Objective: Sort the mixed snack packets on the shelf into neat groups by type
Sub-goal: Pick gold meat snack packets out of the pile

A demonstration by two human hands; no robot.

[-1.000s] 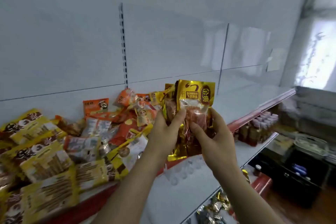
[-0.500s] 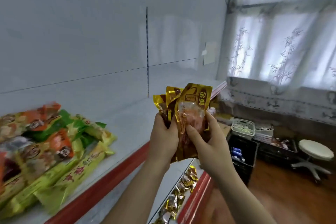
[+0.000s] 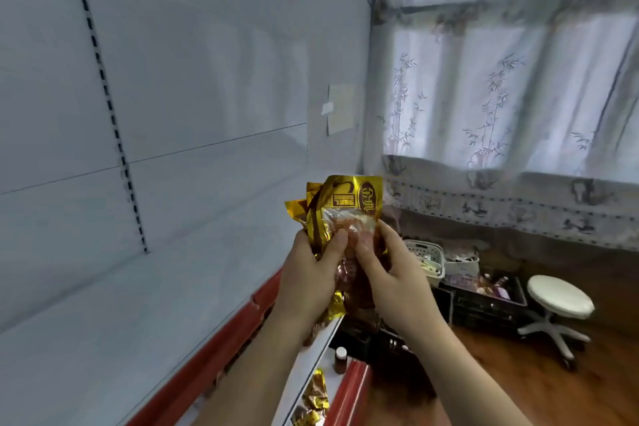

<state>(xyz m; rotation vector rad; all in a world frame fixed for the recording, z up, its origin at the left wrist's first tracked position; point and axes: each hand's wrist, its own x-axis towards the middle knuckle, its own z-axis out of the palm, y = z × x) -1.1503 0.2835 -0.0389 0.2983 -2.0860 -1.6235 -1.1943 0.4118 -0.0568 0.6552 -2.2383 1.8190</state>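
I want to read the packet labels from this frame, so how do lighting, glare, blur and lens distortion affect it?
Head view: daylight through the pale curtained window backlights the scene; the shiny gold foil snack packets catch glare, their print soft and unreadable; left hand and right hand are slightly blurred; the wide lens bends the slotted shelf upright; the round white stool is smeared.

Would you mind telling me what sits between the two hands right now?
In the head view, the gold packets sit between the left hand and right hand, both gripping the bunch.
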